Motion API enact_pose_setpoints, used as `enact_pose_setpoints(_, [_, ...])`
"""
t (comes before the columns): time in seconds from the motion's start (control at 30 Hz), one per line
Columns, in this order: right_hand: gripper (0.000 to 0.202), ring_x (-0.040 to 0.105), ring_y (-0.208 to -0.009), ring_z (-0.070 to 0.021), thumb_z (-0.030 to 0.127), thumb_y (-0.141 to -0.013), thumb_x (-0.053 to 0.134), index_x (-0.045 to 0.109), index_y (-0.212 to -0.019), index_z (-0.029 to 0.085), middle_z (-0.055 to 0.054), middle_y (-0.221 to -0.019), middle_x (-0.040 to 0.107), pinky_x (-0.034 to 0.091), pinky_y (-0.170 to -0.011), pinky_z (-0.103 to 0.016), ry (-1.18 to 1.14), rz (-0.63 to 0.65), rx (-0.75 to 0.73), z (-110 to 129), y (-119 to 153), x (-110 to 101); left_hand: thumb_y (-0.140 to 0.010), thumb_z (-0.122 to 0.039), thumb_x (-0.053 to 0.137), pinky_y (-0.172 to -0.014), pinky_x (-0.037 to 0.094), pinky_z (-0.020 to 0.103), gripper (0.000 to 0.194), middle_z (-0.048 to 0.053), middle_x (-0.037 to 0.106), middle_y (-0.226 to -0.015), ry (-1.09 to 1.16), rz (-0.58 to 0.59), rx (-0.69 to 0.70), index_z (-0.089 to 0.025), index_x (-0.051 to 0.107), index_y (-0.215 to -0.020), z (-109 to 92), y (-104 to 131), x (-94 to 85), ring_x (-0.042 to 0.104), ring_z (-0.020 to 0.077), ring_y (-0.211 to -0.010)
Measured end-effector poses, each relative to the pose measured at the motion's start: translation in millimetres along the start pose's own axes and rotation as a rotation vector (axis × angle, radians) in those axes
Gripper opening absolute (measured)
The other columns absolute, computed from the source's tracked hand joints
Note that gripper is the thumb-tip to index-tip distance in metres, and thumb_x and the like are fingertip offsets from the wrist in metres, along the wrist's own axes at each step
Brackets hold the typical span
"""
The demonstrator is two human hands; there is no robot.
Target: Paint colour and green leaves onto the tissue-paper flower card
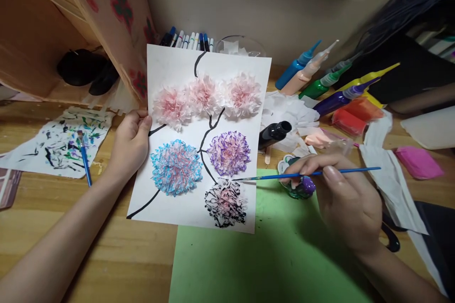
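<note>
My left hand [132,142] grips the left edge of a white sheet [185,215], thumb on the front, and holds it tilted up. Black branch lines run over the sheet between tissue-paper flowers: pink ones along the top, a blue-tipped flower [177,167], a purple-tipped flower [229,153] and a black-tipped flower [226,203]. In my right hand [344,199] a thin blue paintbrush [284,175] is pinched. Its tip is at the upper edge of the black-tipped flower; whether it touches I cannot tell. Beyond the sheet's right edge stands an open black paint bottle [273,133].
A green mat [277,255] lies on the wooden table under the sheet. Several paint bottles [293,71] line the back right. A small paint-smeared palette [300,187] is behind my right hand. At left, another brush [84,158] rests on a stained cloth [64,137]. Markers [192,40] stand behind.
</note>
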State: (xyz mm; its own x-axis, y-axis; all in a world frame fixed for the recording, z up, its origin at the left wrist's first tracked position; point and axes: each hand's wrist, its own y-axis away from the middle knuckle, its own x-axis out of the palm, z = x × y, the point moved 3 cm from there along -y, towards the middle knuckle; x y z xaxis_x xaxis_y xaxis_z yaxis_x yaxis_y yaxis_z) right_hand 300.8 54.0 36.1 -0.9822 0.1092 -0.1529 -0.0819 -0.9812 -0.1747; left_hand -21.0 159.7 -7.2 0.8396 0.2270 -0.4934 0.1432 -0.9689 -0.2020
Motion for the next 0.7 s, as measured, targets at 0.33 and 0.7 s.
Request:
enact_pose_setpoints(0.33, [0.021,0.060,-0.065,-0.0163,0.021,-0.089,0.040,0.059,-0.079,0.020,-0.004,-0.075,0.063,0.047,-0.058,-0.030,-0.021,-0.045,-0.004,1.7,-1.4,-0.6,-0.087,-0.027,0.046,-0.076,0.040,0.026,0.019,0.004,0.061,-0.086,-0.039,-0.003,0.011,-0.014,0.057,-0.094,0.0,0.8,-0.5,0.056,0.0156,-0.084])
enact_pose_setpoints(0.7, [0.022,0.060,-0.069,-0.0143,0.022,-0.091,0.041,0.060,-0.082,0.022,-0.002,-0.078,0.062,0.048,-0.059,-0.026,-0.002,-0.031,-0.017,3.1,1.0,1.8,-0.086,-0.028,0.047,-0.073,0.039,0.025,0.019,0.003,0.060,-0.082,-0.051,0.000,0.022,-0.015,0.058,-0.092,0.8,-0.3,-1.7,0.054,0.0144,-0.079])
